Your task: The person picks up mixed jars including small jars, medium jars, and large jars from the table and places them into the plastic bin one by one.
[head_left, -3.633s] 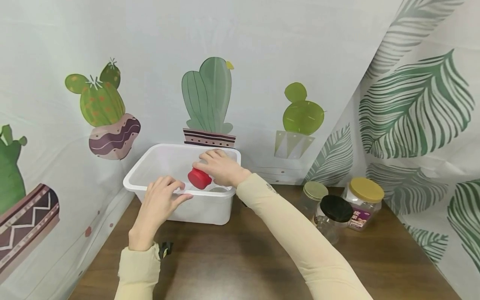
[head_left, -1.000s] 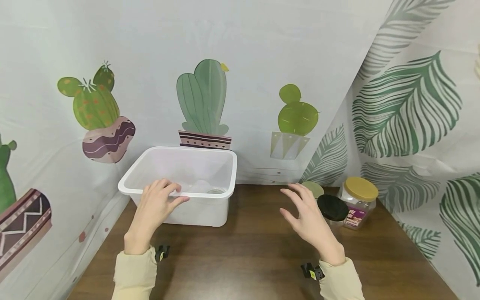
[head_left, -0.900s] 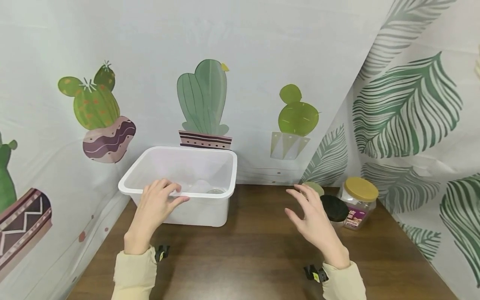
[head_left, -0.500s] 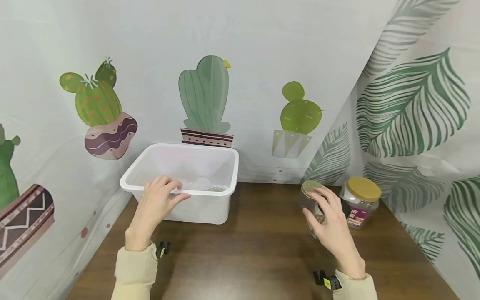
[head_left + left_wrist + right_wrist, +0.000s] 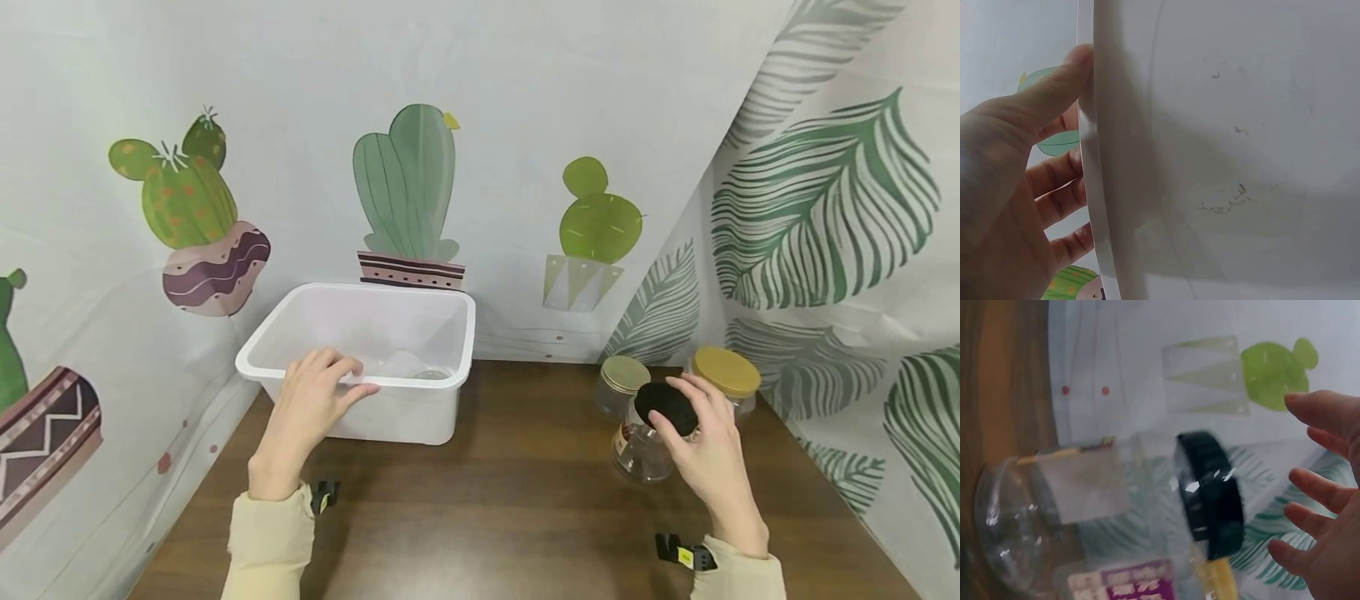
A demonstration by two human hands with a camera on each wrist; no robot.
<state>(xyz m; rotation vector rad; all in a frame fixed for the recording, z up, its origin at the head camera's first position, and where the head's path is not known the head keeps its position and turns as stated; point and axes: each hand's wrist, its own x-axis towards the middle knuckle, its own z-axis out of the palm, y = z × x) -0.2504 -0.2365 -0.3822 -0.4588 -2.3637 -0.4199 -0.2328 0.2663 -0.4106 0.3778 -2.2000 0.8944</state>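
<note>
Head: 1 white bin (image 5: 408,417), 3 jars: black-lidded jar (image 5: 643,458) at my right hand's (image 5: 708,442) 9–10 o'clock, green-lidded jar (image 5: 619,392) 10, yellow-lidded jar (image 5: 726,372) 12. Wide table (image 5: 517,483) gap, bin to jars. Left wrist: left hand (image 5: 1004,181) gripping rim (image 5: 1098,206), 3 o'clock. Right wrist: fingers (image 5: 1319,487) spread, short of lid (image 5: 1213,497), 9 o'clock.

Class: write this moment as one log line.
left hand: holds white tub; right hand: near black-lidded jar, not gripping; jar: upright on table

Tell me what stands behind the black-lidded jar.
A green-lidded jar behind left, a yellow-lidded jar behind right. In the head view, the black-lidded jar and right hand cover most of the latter's body; the right wrist view shows part of its purple label.
</note>
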